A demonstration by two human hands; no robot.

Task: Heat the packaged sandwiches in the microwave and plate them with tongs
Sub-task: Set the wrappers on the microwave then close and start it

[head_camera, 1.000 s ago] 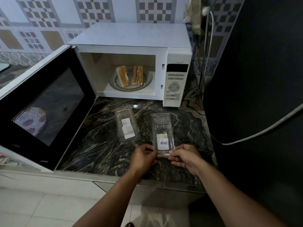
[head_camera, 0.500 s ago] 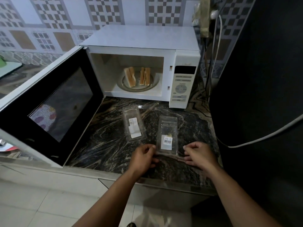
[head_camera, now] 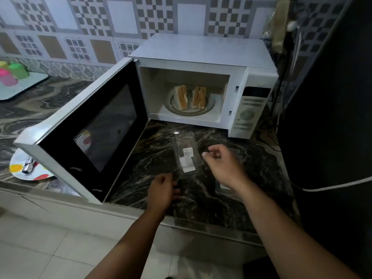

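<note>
The white microwave (head_camera: 203, 49) stands open, its door (head_camera: 90, 135) swung out to the left. Two sandwiches (head_camera: 190, 97) stand upright on the glass turntable (head_camera: 210, 107) inside. One empty clear package (head_camera: 187, 156) lies on the dark marble counter (head_camera: 153, 158); a second clear package (head_camera: 238, 154) lies mostly hidden under my right hand. My right hand (head_camera: 223, 166) hovers over it with fingers loosely apart, holding nothing. My left hand (head_camera: 163, 190) rests near the counter's front edge, just below the first package, and holds nothing.
A dotted plate (head_camera: 18, 170) with metal tongs (head_camera: 29, 166) sits at the left, partly behind the door. A tray (head_camera: 22, 87) with coloured cups is at the far left. A black fridge (head_camera: 332, 117) and a white cable (head_camera: 332, 186) bound the right side.
Both hands let go of the right-hand package, which now lies on the counter. My right hand has lifted and moved left over it. The view has swung left.
</note>
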